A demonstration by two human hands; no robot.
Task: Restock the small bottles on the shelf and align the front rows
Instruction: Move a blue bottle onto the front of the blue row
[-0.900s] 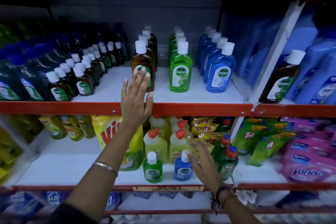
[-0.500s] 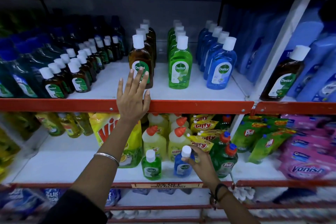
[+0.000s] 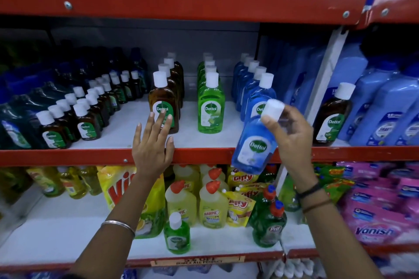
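Note:
My right hand [image 3: 291, 133] grips a small blue Dettol bottle [image 3: 254, 146] near its white cap, tilted, in front of the red edge of the middle shelf [image 3: 68, 156]. Behind it stands a row of larger blue Dettol bottles [image 3: 258, 95]. My left hand [image 3: 153, 147] rests flat on the shelf edge, fingers spread, fingertips against the front brown Dettol bottle [image 3: 163, 102]. A row of green Dettol bottles [image 3: 210, 102] stands between the brown and blue rows. A small green Dettol bottle [image 3: 176, 233] remains on the lower shelf [image 3: 68, 235]. Several small brown bottles [image 3: 84, 120] fill the left.
Harpic bottles [image 3: 213, 206], a green Pril bottle [image 3: 268, 226], a yellow Vim pouch [image 3: 136, 190] and pink Vanish packs [image 3: 376, 219] crowd the lower shelf. Large blue jugs [image 3: 385, 106] and one brown Dettol bottle [image 3: 332, 115] stand right of a white divider [image 3: 324, 84].
My right hand took the small blue bottle from the lower shelf and lifted it up to the middle shelf's edge. My left hand stayed on the shelf edge by the brown bottle.

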